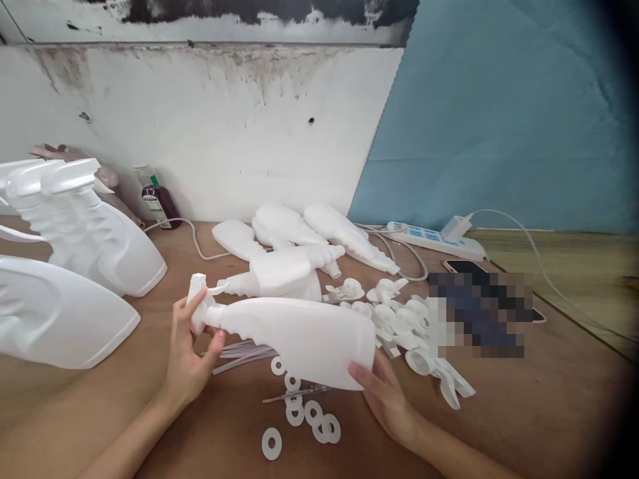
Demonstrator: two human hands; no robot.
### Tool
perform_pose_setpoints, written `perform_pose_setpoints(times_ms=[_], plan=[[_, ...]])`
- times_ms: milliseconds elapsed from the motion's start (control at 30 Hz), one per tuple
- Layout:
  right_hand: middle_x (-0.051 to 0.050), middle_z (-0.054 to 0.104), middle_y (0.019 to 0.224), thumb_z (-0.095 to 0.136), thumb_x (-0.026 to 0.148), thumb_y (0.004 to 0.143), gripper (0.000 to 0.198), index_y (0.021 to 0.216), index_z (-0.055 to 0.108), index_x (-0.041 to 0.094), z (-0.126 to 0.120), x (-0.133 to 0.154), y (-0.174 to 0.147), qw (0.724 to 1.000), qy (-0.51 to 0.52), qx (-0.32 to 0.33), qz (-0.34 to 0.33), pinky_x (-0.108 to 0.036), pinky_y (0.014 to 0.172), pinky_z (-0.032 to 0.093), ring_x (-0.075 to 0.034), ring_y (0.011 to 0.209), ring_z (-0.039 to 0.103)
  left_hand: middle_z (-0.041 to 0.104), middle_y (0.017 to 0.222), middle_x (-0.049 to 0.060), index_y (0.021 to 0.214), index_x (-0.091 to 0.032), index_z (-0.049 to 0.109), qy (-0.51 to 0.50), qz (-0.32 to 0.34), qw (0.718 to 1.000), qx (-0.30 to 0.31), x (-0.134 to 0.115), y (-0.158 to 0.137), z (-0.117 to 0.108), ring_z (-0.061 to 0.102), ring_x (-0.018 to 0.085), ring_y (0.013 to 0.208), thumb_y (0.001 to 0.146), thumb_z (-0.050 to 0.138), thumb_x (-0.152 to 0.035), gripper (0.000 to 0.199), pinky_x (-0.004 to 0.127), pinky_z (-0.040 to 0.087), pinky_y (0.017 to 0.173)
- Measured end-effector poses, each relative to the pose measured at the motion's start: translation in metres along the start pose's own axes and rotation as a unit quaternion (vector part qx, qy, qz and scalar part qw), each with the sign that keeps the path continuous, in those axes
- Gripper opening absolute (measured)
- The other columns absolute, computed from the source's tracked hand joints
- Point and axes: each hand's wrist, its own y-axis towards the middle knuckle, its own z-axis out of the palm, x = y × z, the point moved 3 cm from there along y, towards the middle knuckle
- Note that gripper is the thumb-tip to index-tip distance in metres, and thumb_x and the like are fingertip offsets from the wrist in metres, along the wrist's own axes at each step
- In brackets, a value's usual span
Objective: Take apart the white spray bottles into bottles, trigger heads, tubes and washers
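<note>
A white plastic spray bottle (pixel 304 339) lies sideways in the air between my two hands, above the brown table. At its left end, my left hand (pixel 192 352) grips the white trigger spray head (pixel 198 306), which sits on the bottle's neck. My right hand (pixel 382 392) holds the bottle's base, thumb on the near side and fingers behind. Under the bottle are several white ring washers (pixel 272 444), a thin screwdriver-like tool (pixel 294 394) and thin white tubes (pixel 242 356), partly hidden. Loose white trigger parts (pixel 409 322) lie in a pile to the right.
Several white bottles (pixel 284 273) without spray heads lie at the back. Bottles with spray heads (pixel 120 246) are at the left. A dark bottle (pixel 160 203) leans by the wall. A power strip (pixel 434 239), cables and a phone (pixel 466 267) are at right, beside a pixelated area.
</note>
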Motion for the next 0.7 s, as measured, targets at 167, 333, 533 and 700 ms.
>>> perform_pose_setpoints(times_ms=[167, 333, 533, 700], plan=[[-0.010, 0.060, 0.109, 0.069, 0.040, 0.065, 0.063, 0.119, 0.043, 0.022, -0.008, -0.009, 0.002, 0.999, -0.035, -0.026, 0.027, -0.039, 0.083, 0.046, -0.025, 0.097, 0.057, 0.038, 0.106, 0.006, 0.121, -0.028, 0.044, 0.080, 0.066, 0.993, 0.059, -0.002, -0.001, 0.002, 0.047, 0.009, 0.065, 0.074, 0.053, -0.017, 0.049, 0.022, 0.048, 0.054], [-0.010, 0.060, 0.110, 0.070, 0.037, 0.064, 0.067, 0.122, 0.040, 0.022, -0.001, -0.004, 0.002, 0.997, -0.069, -0.012, 0.035, -0.039, 0.085, 0.046, -0.025, 0.098, 0.056, 0.040, 0.097, 0.006, 0.117, -0.031, 0.050, 0.180, 0.106, 0.977, 0.037, 0.000, 0.003, -0.008, 0.048, 0.016, 0.080, 0.079, 0.050, -0.020, 0.040, 0.022, 0.046, 0.055], [-0.010, 0.058, 0.113, 0.069, 0.040, 0.065, 0.068, 0.124, 0.039, 0.022, 0.007, 0.005, 0.000, 0.994, -0.093, -0.019, 0.046, -0.042, 0.088, 0.044, -0.026, 0.102, 0.055, 0.040, 0.109, 0.010, 0.106, -0.027, 0.060, 0.238, 0.160, 0.958, -0.009, -0.012, 0.006, -0.014, 0.046, 0.021, 0.095, 0.081, 0.048, -0.018, 0.029, 0.027, 0.044, 0.063], [-0.011, 0.060, 0.110, 0.070, 0.041, 0.062, 0.066, 0.119, 0.044, 0.021, 0.016, 0.014, -0.002, 0.991, -0.114, 0.010, 0.069, -0.043, 0.088, 0.043, -0.026, 0.101, 0.056, 0.046, 0.091, 0.006, 0.085, -0.023, 0.067, 0.191, 0.188, 0.962, -0.051, -0.021, 0.011, -0.022, 0.050, 0.016, 0.076, 0.072, 0.057, -0.016, 0.018, 0.023, 0.041, 0.056]])
